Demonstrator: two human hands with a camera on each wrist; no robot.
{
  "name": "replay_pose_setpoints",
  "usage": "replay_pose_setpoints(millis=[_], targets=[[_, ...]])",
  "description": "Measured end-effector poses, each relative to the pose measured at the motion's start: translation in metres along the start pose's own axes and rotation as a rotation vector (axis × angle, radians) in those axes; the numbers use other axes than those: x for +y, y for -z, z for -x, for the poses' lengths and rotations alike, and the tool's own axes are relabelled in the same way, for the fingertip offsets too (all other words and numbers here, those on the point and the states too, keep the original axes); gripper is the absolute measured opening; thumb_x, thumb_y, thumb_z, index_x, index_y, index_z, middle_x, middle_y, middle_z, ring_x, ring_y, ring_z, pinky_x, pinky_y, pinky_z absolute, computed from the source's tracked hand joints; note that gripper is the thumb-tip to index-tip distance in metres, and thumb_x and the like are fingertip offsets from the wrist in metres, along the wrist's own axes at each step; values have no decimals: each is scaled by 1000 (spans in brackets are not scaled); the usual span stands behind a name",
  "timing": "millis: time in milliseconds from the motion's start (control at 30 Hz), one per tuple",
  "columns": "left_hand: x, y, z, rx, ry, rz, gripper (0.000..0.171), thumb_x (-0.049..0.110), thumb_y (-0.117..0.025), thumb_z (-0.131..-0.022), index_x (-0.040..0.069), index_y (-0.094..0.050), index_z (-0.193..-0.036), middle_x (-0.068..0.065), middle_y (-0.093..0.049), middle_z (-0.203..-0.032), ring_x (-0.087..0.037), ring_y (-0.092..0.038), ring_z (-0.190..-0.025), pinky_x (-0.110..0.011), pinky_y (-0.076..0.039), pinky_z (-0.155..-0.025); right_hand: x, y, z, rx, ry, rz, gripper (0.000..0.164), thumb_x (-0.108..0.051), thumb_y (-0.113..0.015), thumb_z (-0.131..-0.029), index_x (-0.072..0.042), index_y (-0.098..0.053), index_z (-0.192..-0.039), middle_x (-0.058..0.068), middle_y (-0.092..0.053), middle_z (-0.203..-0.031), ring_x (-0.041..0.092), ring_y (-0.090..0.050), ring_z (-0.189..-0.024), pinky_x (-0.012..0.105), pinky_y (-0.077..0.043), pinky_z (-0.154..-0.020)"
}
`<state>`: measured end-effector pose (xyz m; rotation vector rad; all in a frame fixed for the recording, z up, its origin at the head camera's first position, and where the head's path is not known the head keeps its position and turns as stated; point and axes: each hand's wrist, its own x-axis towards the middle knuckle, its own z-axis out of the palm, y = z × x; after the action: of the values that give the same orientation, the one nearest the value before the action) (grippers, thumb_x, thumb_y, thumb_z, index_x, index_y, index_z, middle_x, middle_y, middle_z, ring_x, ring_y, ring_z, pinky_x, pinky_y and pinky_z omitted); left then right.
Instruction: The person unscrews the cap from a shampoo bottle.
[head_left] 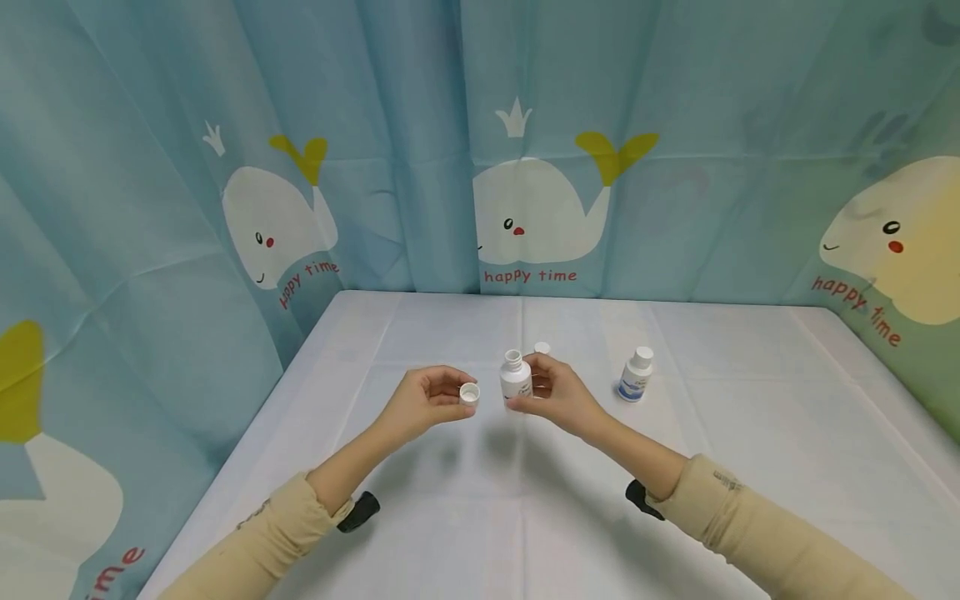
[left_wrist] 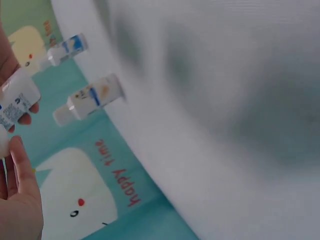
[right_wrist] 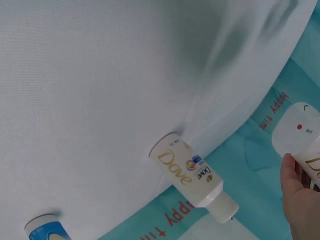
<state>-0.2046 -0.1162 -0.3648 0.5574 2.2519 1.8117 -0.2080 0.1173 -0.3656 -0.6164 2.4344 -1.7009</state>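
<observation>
Between thumb and fingers my left hand (head_left: 423,402) pinches a white screw cap (head_left: 469,394), its hollow side facing up toward the head camera. Just to its right, my right hand (head_left: 558,395) grips a small white bottle (head_left: 515,377), held upright with its threaded neck uncovered. Cap and bottle are a short gap apart, both raised over the table with shadows beneath them. In the left wrist view, printed small text shows on the held bottle (left_wrist: 19,100). Behind my right hand stands a capped white Dove bottle (right_wrist: 187,170), mostly hidden in the head view.
A capped white bottle with a blue label (head_left: 634,375) stands to the right of my right hand. All of this is on a table with a white cloth (head_left: 420,333). A blue curtain with whales (head_left: 420,208) hangs behind and along the left side.
</observation>
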Motion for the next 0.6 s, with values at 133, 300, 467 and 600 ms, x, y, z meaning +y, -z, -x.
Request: replay_pose_setpoints(millis=[133,300,467,600], targets=[[-9,-1,4,13,13,-65,32,1,-75,-77,-6,-63,-106,-12,-67,-99,-9,-64,-84,-22,-56,-79,2,-5,-3,-6,-18,11,46,-6,-73,-81,6,-52,-119,23,-59,-117,31,-62,-103,42,-53,-92],[-20,-5,10,6,18,-151,30,1,-76,-75,-6,-64,-102,-17,-67,-98,-10,-62,-83,-22,-54,-79,6,-13,-9,-11,1,18,46,-5,-74,-79,7,-53,-118,23,-59,-117,33,-61,-104,43,-52,-93],[-27,-8,14,-1,59,-181,30,1,-77,-73,-7,-66,-100,-18,-68,-92,-10,-60,-77,-19,-53,-71,11,-19,-15,1,48,33,44,-4,-74,-79,8,-54,-116,24,-61,-112,33,-62,-100,42,-53,-89],[-33,-9,18,-27,73,-175,31,0,-77,-73,-10,-65,-99,-18,-68,-91,-9,-60,-76,-17,-54,-70,15,-24,-20,22,52,56,43,-4,-74,-79,8,-55,-115,24,-62,-111,32,-63,-96,41,-54,-87]])
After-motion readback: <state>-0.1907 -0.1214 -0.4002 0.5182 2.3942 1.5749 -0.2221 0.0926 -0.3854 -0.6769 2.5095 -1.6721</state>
